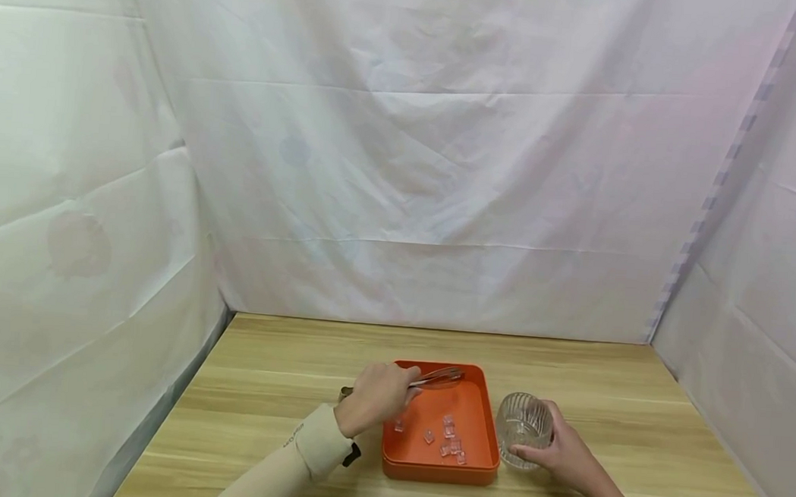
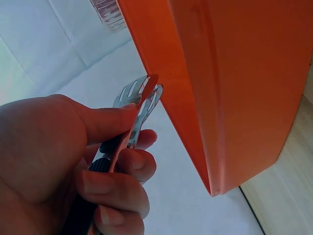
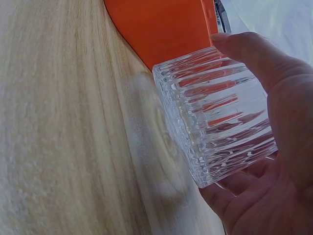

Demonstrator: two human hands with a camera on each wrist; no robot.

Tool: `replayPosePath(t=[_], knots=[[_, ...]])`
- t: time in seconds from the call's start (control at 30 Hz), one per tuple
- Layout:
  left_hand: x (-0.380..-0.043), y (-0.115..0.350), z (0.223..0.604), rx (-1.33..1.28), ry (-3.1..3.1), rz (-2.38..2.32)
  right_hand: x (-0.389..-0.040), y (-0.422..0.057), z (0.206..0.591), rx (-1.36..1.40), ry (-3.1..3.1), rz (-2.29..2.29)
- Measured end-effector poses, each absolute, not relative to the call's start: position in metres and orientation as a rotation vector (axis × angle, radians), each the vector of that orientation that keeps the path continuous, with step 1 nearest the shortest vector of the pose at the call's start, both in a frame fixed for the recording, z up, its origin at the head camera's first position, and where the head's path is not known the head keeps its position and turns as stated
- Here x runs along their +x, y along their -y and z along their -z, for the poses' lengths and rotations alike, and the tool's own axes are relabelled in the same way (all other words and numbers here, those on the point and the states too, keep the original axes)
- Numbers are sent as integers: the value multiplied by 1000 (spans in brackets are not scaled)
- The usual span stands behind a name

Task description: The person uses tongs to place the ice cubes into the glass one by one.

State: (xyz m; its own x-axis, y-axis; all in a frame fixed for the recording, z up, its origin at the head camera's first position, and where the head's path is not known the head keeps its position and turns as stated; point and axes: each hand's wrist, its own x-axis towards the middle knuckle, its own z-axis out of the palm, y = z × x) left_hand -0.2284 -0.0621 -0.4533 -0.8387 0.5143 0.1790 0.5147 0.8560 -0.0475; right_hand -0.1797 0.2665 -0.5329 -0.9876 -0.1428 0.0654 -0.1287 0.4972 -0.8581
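Over the far end of the orange tray (image 1: 474, 466), metal tongs (image 1: 436, 375) are held by the left hand (image 1: 375, 396), fingers and thumb curled round the dark handle, tines closed together and empty. Clear ice cubes (image 1: 449, 436) lie loose on the tray floor nearer the person, apart from the tines. Right hand (image 1: 566, 456) grips the ribbed glass (image 1: 524, 429), steadying it upright on the wooden table (image 1: 281, 363) just beside the tray's right wall, evidently within short reach of the cubes.

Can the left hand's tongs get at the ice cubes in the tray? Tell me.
Probably yes. The left hand holds the tongs over the open orange tray; nothing covers the ice cubes.
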Motion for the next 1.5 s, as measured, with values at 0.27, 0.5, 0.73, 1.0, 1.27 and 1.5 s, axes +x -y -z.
replayPosePath(t=[0.27, 0.5, 0.73, 1.0, 1.27, 1.5], knots=[[-226, 61, 449, -807, 2826, 21, -180, -267, 534, -243, -2700, 1551], [-223, 60, 445, -843, 2754, 35, -180, -267, 533, -243, -2697, 1535], [-220, 56, 439, -886, 2755, 83, -180, -268, 534, -244, -2702, 1539], [-216, 49, 433, -946, 2739, 97, -181, -268, 536, -249, -2708, 1545], [-213, 41, 429, -984, 2724, 138, -182, -268, 533, -252, -2710, 1532], [-211, 32, 425, -1002, 2757, 158, -183, -267, 532, -268, -2689, 1557]])
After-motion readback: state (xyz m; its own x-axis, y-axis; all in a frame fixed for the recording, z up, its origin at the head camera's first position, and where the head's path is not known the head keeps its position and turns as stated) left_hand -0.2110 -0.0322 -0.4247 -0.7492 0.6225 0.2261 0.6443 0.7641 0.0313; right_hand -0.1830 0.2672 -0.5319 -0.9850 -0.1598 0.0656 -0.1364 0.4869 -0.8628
